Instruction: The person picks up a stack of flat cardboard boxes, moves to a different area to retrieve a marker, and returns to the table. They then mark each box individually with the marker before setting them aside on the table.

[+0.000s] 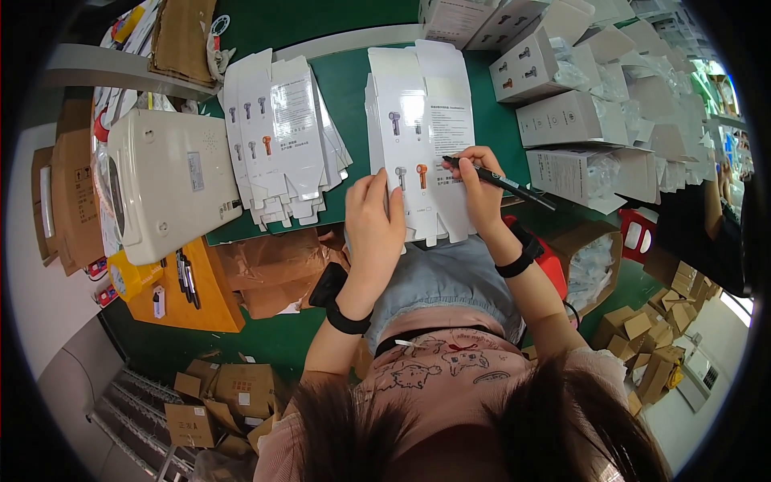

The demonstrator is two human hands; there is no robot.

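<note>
A stack of flattened white cartons [411,120], printed with small pictures of handheld devices, lies on the green table in front of me. My left hand [374,229] rests on the lower left part of the top carton, fingers stretched out and holding nothing. In my right hand [482,193] is a black marker pen [518,189], gripped between thumb and fingers. Its tip is at the printed text on the carton's right panel; whether it touches, I cannot tell. Left of this stack lies another pile of flattened cartons [277,136], fanned out a little.
Opened white boxes [562,120] with clear plastic bags inside crowd the table's right side. A beige machine [173,177] stands at the left. Several pens [187,279] lie on an orange surface [217,301] below it. Brown cardboard boxes [241,390] sit on the floor.
</note>
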